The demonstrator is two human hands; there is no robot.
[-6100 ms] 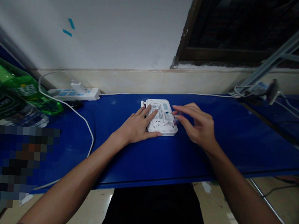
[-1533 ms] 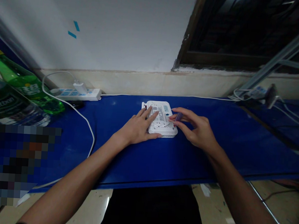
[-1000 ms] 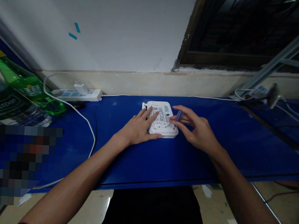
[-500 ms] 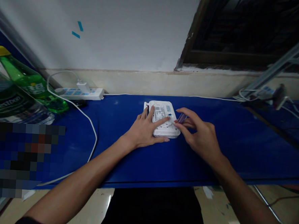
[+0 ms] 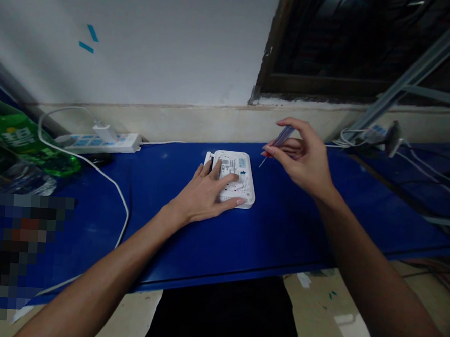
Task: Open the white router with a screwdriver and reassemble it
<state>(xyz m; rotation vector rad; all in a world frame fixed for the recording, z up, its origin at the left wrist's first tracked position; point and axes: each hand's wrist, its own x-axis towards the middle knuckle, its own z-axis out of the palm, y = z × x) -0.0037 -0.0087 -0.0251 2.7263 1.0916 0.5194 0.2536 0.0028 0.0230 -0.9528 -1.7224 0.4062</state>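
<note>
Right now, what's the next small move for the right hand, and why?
Probably lower the screwdriver tip-first to the white device: the right hand holds it clear of the device, tip angled down and leftward, while the left hand lies spread across the device, likely steadying it.

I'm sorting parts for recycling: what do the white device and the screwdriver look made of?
White device: probably moulded plastic, matte or satin, given small holes and no strong glare.
Screwdriver: handle likely translucent plastic, from its purplish see-through look; shaft probably metal, thin and pale; finish too small to tell.

Dim light, soft detail, stretched edges
</note>
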